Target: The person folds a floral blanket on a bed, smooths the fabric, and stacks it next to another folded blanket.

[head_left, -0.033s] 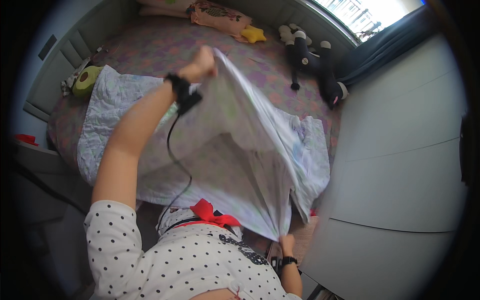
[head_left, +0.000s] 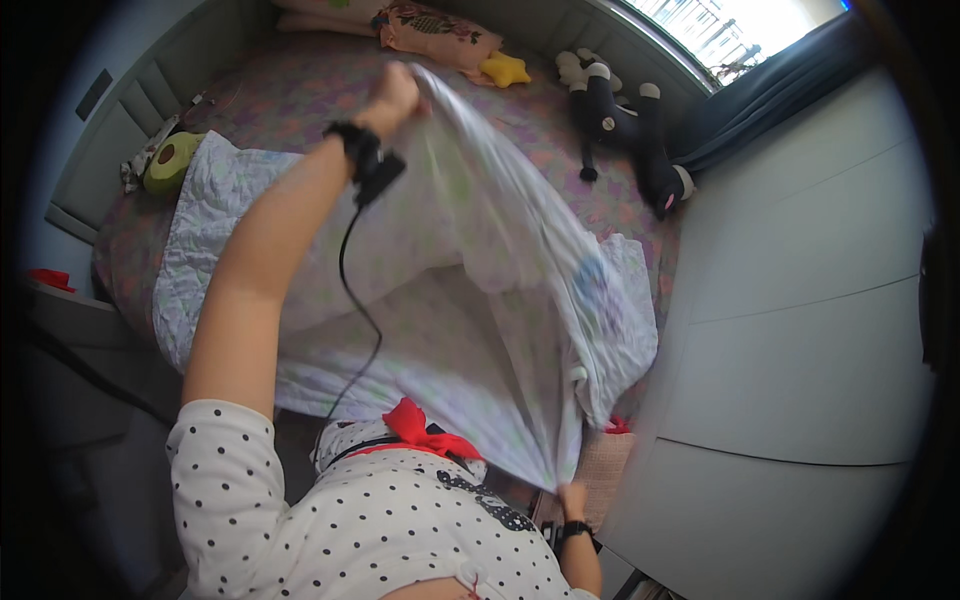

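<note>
observed white quilt (head_left: 455, 235) with faint pastel print, held partly aloft over bed (head_left: 270, 95) and slung between both hands.

noted left hand (head_left: 395, 98) at upper middle of view, well forward of body, closed on far edge of quilt, with fingers folded in on cloth. cannot tell exact placement of left thumb, owing to blur. noted right hand (head_left: 572, 497) low and to right of body, pinching near corner of quilt, with cloth drawn to a narrow point at grip.

recorded quilt hanging between the two grips in a broad hollow, with shaded underside turned toward body. found side parts of quilt lying rumpled on bed: at left, just beside avocado cushion (head_left: 172, 163); at right, near pale grey cabinet (head_left: 800, 280).

logged black strap (head_left: 352, 140) on left wrist, with small black box (head_left: 378, 178) and thin dark cable (head_left: 370, 320) running down toward body. logged black band (head_left: 577, 527) on right wrist.

seen along far side of bed: pink pillow (head_left: 435, 35), yellow star cushion (head_left: 505, 69) just beside pillow, and dark plush toy (head_left: 630, 140) near blue curtain (head_left: 760, 105). seen on person: white dotted shirt (head_left: 370, 540) and red bow (head_left: 425, 435).
</note>
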`<state>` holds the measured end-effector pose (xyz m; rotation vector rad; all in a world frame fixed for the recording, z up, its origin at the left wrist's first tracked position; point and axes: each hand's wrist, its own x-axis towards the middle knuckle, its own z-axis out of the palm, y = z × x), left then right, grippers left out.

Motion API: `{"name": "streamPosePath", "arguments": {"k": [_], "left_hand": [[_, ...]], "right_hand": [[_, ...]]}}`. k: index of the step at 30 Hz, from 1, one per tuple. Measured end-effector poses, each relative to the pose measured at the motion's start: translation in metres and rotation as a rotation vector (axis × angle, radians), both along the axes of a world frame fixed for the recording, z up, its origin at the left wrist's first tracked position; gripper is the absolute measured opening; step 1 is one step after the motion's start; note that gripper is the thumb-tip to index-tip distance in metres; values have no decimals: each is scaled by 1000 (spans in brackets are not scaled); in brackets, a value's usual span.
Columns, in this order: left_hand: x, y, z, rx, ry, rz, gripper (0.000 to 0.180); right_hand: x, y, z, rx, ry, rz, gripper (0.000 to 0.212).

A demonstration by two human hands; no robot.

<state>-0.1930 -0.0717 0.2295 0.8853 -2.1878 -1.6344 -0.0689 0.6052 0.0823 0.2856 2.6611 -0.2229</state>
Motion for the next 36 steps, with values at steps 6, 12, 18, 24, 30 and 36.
{"name": "streamPosePath", "arguments": {"k": [6,12,18,24,30,36], "left_hand": [[14,-68,85,-133,479,231,41],[130,-20,-52,-33,134,-273,71],[322,0,-202,1174,309,1026,38],[425,5,-258,1222,362,1423,51],[433,-23,-249,1367,997,1234,30],[430,-119,-173,880,824,970,10]], "right_hand": [[70,68,-75,-83,-582,214,35],[7,-50,-38,-93,-594,454,32],[-70,-202,-8,-991,-822,47,50],[-78,-310,-48,-1310,-888,-860,69],[-132,-296,-54,-1853,-511,-1378,32],[-254,-134,75,-2250,-137,-735,38]]}}
